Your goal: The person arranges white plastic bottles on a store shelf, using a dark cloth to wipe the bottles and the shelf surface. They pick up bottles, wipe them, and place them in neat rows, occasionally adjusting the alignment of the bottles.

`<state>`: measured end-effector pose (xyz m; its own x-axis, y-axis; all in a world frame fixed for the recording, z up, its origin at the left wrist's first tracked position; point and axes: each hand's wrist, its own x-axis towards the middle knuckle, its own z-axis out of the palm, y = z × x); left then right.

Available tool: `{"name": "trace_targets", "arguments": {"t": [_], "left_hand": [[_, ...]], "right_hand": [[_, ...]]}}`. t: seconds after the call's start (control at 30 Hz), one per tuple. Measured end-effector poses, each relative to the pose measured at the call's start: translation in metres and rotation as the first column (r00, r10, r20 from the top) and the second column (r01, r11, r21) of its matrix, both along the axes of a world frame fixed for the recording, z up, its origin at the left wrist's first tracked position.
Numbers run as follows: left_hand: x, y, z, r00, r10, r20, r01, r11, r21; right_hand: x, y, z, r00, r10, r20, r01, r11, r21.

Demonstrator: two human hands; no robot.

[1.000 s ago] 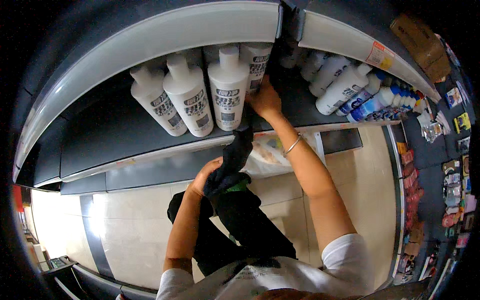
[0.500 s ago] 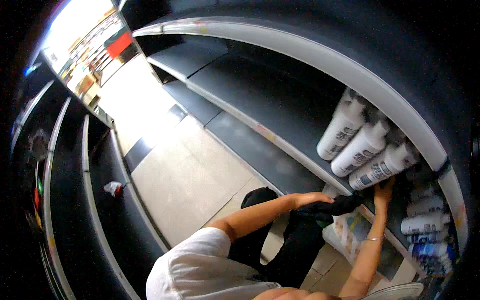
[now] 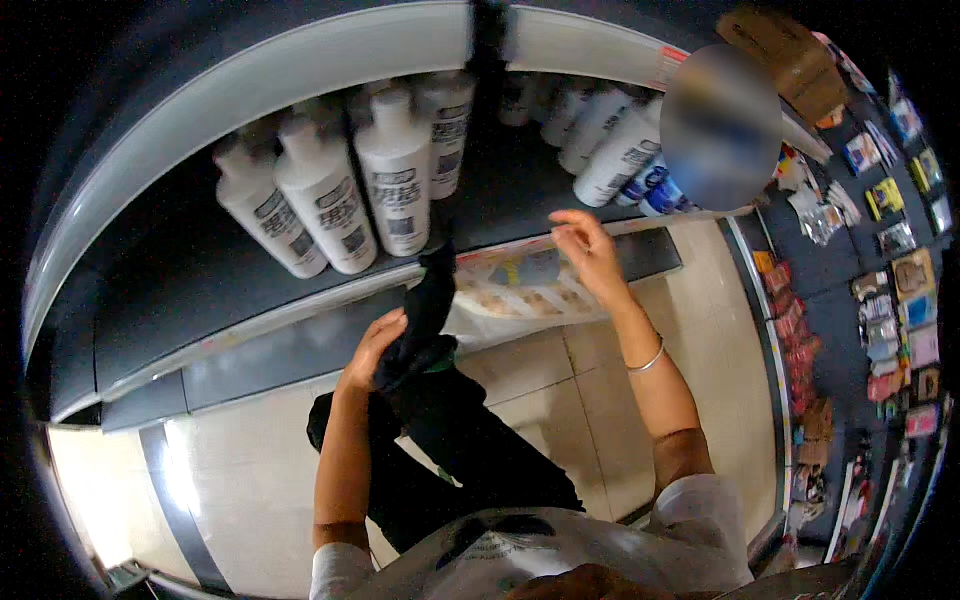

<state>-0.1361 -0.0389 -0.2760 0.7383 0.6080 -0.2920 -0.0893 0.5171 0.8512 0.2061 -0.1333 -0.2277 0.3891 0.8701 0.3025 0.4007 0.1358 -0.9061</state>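
My left hand [image 3: 380,345] is closed on a bunched black cloth [image 3: 430,305], in front of the shelf's edge. The cloth's upper end reaches the shelf beside a white bottle [image 3: 400,190]. More white pump-style bottles, including one at the far left [image 3: 270,215] and one next to it [image 3: 330,205], stand in a group there. My right hand [image 3: 590,255] is raised by the shelf's front edge, fingers apart and slightly bent, with nothing visible in it. Nearest to it on the shelf is another white bottle [image 3: 612,165].
Blue containers [image 3: 655,190] stand right of that bottle. A printed plastic bag [image 3: 525,290] sits below the shelf edge, between my hands. To the right, racks hold small packaged goods [image 3: 885,200], and a cardboard box [image 3: 785,65] is higher up. Tiled floor [image 3: 530,410] lies under me.
The view has swung to the right along the shelf. My right hand has come away from the white bottles and out past the shelf edge. My left hand keeps the black cloth.
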Motion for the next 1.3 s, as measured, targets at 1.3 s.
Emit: {"name": "trace_targets", "arguments": {"t": [1.3], "left_hand": [[0.003,0.011,-0.032,0.997,-0.043,0.059,0.047,0.997,-0.066]], "right_hand": [[-0.088,0.1,-0.019,0.832,-0.265,0.487,0.258,0.963,0.084]]}}
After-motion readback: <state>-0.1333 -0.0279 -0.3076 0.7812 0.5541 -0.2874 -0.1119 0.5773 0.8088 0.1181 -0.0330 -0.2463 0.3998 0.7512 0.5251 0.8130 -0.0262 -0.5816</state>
